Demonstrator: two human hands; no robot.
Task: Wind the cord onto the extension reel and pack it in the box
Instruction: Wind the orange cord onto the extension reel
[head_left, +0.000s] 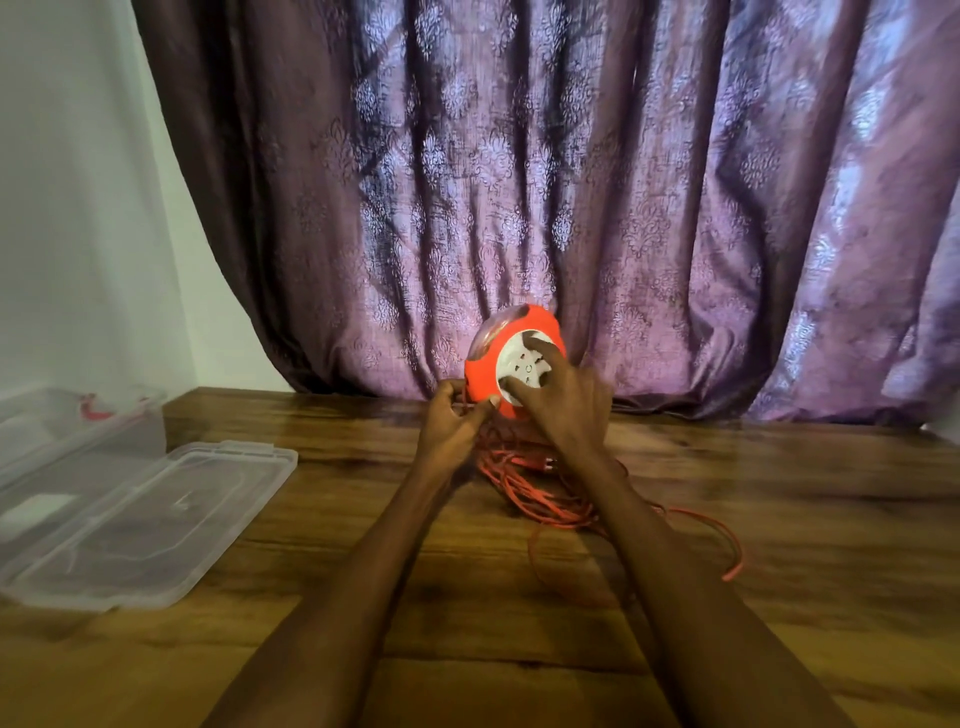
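Note:
An orange extension reel (480, 371) with a white socket face stands on edge above the wooden table, in front of the curtain. My right hand (563, 402) lies on the white socket face, with fingers spread over it. My left hand (457, 421) grips the reel's lower left rim, and the orange cord runs through its fingers. The rest of the orange cord (550, 501) lies in loose loops on the table under my wrists, with one strand trailing to the right. A clear plastic box (78, 431) stands open at the far left.
The box's clear lid (156, 519) lies flat on the table, just right of the box. A purple patterned curtain (571, 208) hangs behind the table's far edge. A white wall is at the left.

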